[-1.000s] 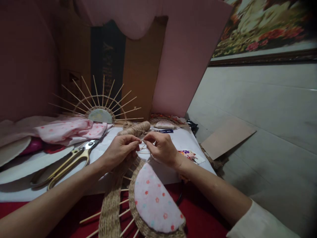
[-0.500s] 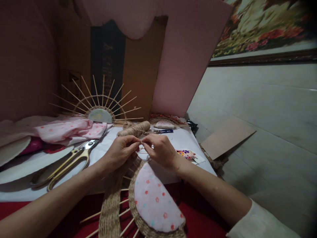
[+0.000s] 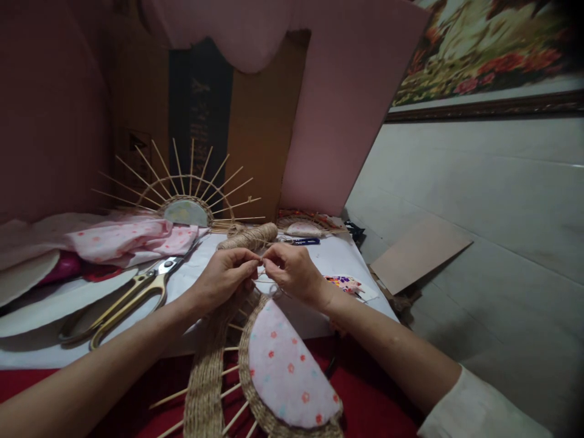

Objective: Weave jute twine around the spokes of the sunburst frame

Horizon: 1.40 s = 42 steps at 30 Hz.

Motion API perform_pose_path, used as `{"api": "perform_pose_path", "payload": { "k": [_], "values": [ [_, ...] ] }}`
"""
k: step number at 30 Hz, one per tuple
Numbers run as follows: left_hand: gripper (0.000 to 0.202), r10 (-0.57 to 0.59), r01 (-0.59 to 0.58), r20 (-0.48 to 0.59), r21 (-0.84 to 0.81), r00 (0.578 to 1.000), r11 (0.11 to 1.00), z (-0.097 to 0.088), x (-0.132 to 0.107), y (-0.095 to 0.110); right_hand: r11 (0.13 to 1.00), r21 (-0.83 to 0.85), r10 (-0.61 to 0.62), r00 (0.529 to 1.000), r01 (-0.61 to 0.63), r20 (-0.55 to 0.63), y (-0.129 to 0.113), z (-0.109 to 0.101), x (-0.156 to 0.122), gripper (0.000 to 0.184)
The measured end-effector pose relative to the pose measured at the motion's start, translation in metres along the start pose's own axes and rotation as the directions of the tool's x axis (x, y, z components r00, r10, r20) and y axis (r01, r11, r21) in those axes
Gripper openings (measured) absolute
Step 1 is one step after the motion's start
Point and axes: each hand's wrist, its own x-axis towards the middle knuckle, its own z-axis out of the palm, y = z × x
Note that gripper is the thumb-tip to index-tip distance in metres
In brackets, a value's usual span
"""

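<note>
My left hand (image 3: 232,271) and my right hand (image 3: 292,271) meet fingertip to fingertip at mid-view, both pinching a thin strand of twine that the fingers mostly cover. Loose loops of strand hang just below my right fingers. Under them leans a half-round woven piece with thin wooden sticks fanning out, a wide twine band (image 3: 203,383) and a white fabric half-circle (image 3: 289,368) dotted with red flowers. Just beyond my fingertips lies a roll of jute twine (image 3: 253,236).
Large gold-handled scissors (image 3: 150,280) lie left beside flowered cloth (image 3: 132,238). A stick-and-twine half-sun frame (image 3: 185,213) stands against a cardboard box (image 3: 262,134). Behind my right hand are a small blue-handled tool (image 3: 305,241), another woven half-round (image 3: 305,229) and a colourful scrap (image 3: 344,283).
Both hands keep their pinch at nearly the same spot. My right fingers have risen slightly, and more of the loose strand shows beneath them.
</note>
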Motion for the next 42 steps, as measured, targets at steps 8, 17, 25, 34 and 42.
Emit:
{"api": "perform_pose_path", "payload": {
  "k": [8,17,25,34,42],
  "values": [
    [0.019,0.034,-0.034,-0.004,0.006,0.999,0.999,0.002,0.0,0.0,1.0,-0.018,-0.002,1.0,0.002,0.007,0.001,0.003,0.0,0.009],
    [0.018,0.082,-0.082,0.021,0.009,0.996,0.997,0.002,0.001,-0.003,0.962,0.228,0.139,0.988,-0.151,0.068,0.005,-0.001,0.0,0.011],
    [0.02,0.052,-0.052,0.01,0.017,0.999,0.998,0.003,0.0,-0.002,0.965,0.156,0.221,0.974,-0.21,-0.058,-0.006,0.005,0.0,0.011],
    [0.021,0.052,-0.052,0.023,-0.009,0.998,0.999,-0.001,0.002,-0.004,0.584,0.637,0.362,0.864,-0.503,0.351,0.009,-0.002,0.005,0.014],
    [0.018,0.069,-0.068,0.014,-0.015,0.998,0.998,0.002,0.001,-0.004,0.923,0.278,0.255,0.964,-0.267,0.078,-0.001,0.0,0.0,0.009]
  ]
}}
